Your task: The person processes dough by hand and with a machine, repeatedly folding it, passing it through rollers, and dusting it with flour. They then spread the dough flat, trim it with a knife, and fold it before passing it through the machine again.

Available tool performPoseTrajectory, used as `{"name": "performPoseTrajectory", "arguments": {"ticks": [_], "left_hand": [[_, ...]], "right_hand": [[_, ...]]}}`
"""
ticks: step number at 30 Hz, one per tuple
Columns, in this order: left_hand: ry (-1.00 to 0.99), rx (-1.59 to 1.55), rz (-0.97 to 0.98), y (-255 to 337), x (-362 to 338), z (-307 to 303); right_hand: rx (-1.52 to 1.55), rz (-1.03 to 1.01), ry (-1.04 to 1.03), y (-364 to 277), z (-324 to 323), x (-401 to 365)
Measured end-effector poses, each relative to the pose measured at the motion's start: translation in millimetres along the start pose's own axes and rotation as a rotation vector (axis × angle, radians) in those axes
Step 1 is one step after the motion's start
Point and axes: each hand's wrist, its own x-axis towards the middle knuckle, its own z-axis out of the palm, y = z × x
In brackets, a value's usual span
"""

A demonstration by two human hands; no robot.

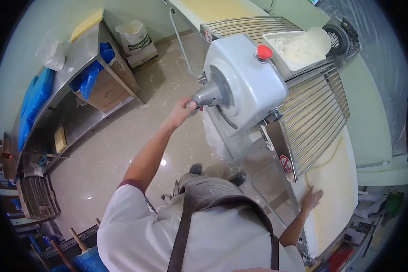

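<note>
My left hand (185,110) is closed round the end of the grey cone-shaped lever (208,96) on the side of a dough sheeter (245,77). Its white housing carries a red push button (264,52) on top. Over on the right, my right hand (312,199) rests with fingers spread at the edge of a thin, pale yellow sheet of dough (325,165). The dough lies on the sheeter's conveyor belt (337,217) and runs up under the metal bar guard (315,118). Its far end is hidden beneath the guard and housing.
A white tray of flour (297,51) sits on top of the sheeter. To the left stands a metal bench (84,56) with a cardboard box (106,90) on its shelf. A flour sack (133,36) is by the wall. Tiled floor (99,154) lies between.
</note>
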Motion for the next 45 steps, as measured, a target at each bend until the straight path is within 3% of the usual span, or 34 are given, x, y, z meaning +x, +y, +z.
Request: {"name": "performPoseTrajectory", "arguments": {"ticks": [2,3,6,14,20,22,24,25,27,29,32,33,34,35,36,37,40,41,43,45], "left_hand": [[0.027,-0.024,0.177,-25.2,0.6,8.4],[0.110,-0.023,0.121,-35.8,1.3,11.3],[0.280,0.239,0.218,-43.7,6.7,15.9],[0.197,0.369,0.276,-22.9,11.7,-1.2],[0.219,0.424,0.301,-27.7,11.7,-3.7],[0.220,0.446,0.326,-39.1,14.1,-4.0],[0.199,0.348,0.291,-43.6,13.6,-2.8],[0.176,0.270,0.234,-32.3,9.5,-2.5],[0.286,0.198,0.453,3.7,10.4,2.1],[0.342,0.305,0.531,44.9,27.1,0.8],[0.462,0.516,0.661,134.8,73.9,42.1],[0.457,0.450,0.669,159.8,98.6,65.8],[0.451,0.392,0.672,176.4,118.8,85.6],[0.395,0.569,0.604,173.6,135.5,89.8],[0.347,0.746,0.537,162.9,158.6,83.4],[0.306,0.922,0.469,161.7,181.6,82.1],[0.034,1.055,0.125,179.2,185.6,83.6],[0.051,1.022,0.095,181.5,191.7,85.2],[0.073,0.956,-0.002,181.0,184.0,87.0],[0.085,0.860,-0.019,183.7,181.2,91.8]], "right_hand": [[-0.013,-0.016,0.026,-13.2,9.6,4.3],[0.007,-0.015,0.024,-24.5,7.2,5.2],[0.103,-0.086,0.032,-51.2,-2.6,3.0],[0.282,-0.278,0.118,-68.4,2.0,0.7],[0.250,-0.431,0.215,-78.9,5.8,14.3],[0.227,-0.756,0.320,-81.0,9.2,26.1],[0.445,-0.622,0.257,-103.1,-8.4,17.8],[0.397,-0.590,0.205,-111.5,-24.6,10.2],[0.309,-0.493,0.175,-106.2,-28.6,25.0],[0.201,-0.366,0.201,-83.9,-11.2,54.6],[0.459,-0.194,0.308,-79.2,-18.8,101.0],[0.584,-0.305,0.370,-127.1,-32.8,95.4],[0.973,-0.671,0.099,-181.9,-59.9,79.5],[0.404,-0.910,-0.108,-232.0,-133.2,25.5],[0.584,-1.169,0.020,-266.2,-147.9,-12.0],[0.502,-1.447,0.064,-277.8,-174.8,-20.1],[0.573,-1.534,0.268,-322.1,-150.2,81.3],[0.590,-1.448,0.310,-335.6,-141.0,150.6],[0.456,-0.953,0.086,-335.0,-176.9,265.5],[0.504,-0.998,0.084,-347.7,-161.4,277.9]]}}
